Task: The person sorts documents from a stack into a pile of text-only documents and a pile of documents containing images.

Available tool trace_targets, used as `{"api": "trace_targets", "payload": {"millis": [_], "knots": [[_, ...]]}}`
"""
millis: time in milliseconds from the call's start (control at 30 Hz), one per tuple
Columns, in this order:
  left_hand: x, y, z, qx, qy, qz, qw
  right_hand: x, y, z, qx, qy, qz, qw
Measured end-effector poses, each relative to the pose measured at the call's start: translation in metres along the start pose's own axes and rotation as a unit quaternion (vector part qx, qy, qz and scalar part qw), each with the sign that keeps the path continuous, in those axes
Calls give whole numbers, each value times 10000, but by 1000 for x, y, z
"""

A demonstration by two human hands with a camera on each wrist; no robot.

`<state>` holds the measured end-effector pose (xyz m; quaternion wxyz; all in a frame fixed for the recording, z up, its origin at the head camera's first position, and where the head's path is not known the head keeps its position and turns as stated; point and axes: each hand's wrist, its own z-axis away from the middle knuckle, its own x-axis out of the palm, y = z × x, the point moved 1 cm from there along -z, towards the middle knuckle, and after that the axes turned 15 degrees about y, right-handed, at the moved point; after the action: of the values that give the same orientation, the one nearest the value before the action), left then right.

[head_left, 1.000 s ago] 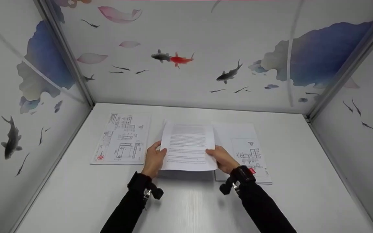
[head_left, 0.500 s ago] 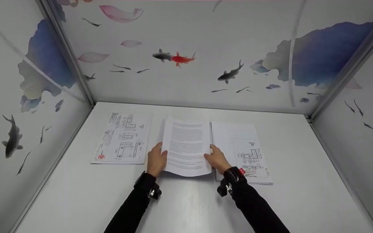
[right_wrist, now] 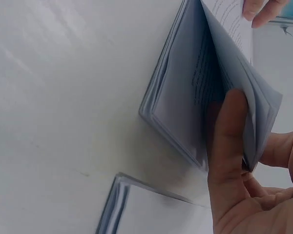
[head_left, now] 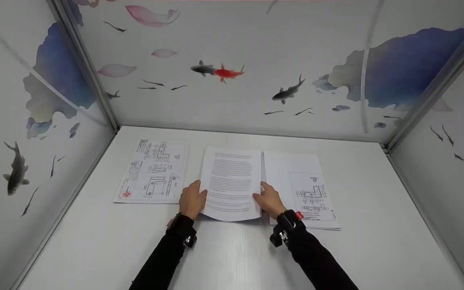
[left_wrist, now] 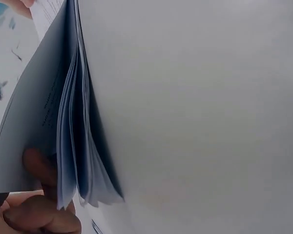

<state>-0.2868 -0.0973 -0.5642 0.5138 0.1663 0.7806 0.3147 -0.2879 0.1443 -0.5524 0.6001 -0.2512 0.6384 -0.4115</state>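
Printed sheets of paper (head_left: 230,185) lie in the middle of the table, curved upward at their near part, over a thicker stack of pages (right_wrist: 173,117). My left hand (head_left: 192,200) pinches the sheets' left edge, thumb on top and fingers beneath. At the right edge, my right hand (head_left: 270,200) pinches them the same way. Seen from the right wrist, the index finger (right_wrist: 227,146) reaches into the gap between the lifted sheets and the pages below. In the left wrist view, fanned page edges (left_wrist: 80,146) hang beside the curled fingers (left_wrist: 41,214).
To the left lies a stack of technical drawings (head_left: 159,173) with a red mark. Another stack of drawings (head_left: 304,189) lies close to the right hand, its top partly blank. The white table (head_left: 232,257) is enclosed by panels (head_left: 232,104) painted with fish.
The held sheets have come down from a raised, tilted position to lie flatter over the pages beneath. Both hands moved down with them, the right one slightly inward.
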Motion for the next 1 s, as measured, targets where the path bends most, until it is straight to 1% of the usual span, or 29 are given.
{"api": "trace_targets", "payload": {"millis": [133, 233, 300, 467, 533, 567, 667, 800, 867, 1000], "knots": [[-1, -1, 0, 23, 25, -138, 9999, -1, -1, 1, 23, 129, 102, 9999], [-2, -2, 1, 82, 33, -180, 9998, -1, -2, 2, 44, 105, 230, 9997], [-3, -2, 1, 127, 33, -210, 9997, -1, -3, 3, 133, 66, 268, 9995], [-8, -5, -2, 122, 8, -89, 9999, -2, -6, 5, 267, 74, 317, 9991], [-12, -7, -5, 103, 67, -59, 9999, -3, -7, 6, 279, 76, 346, 9990], [-14, -9, -7, 105, 106, -72, 9999, -3, -8, 6, 285, 70, 350, 9990], [-21, -15, -17, 285, 300, -182, 9990, -6, -10, 8, 381, 105, 371, 9985], [-31, -29, -34, 476, 554, -487, 9961, -8, -13, 11, 464, 106, 385, 9981], [-38, -38, -40, 370, 595, -668, 9953, -9, -14, 12, 467, 65, 373, 9982], [-53, -57, -49, -14, 514, -872, 9949, -8, -14, 15, 334, -28, 282, 9990]]}}
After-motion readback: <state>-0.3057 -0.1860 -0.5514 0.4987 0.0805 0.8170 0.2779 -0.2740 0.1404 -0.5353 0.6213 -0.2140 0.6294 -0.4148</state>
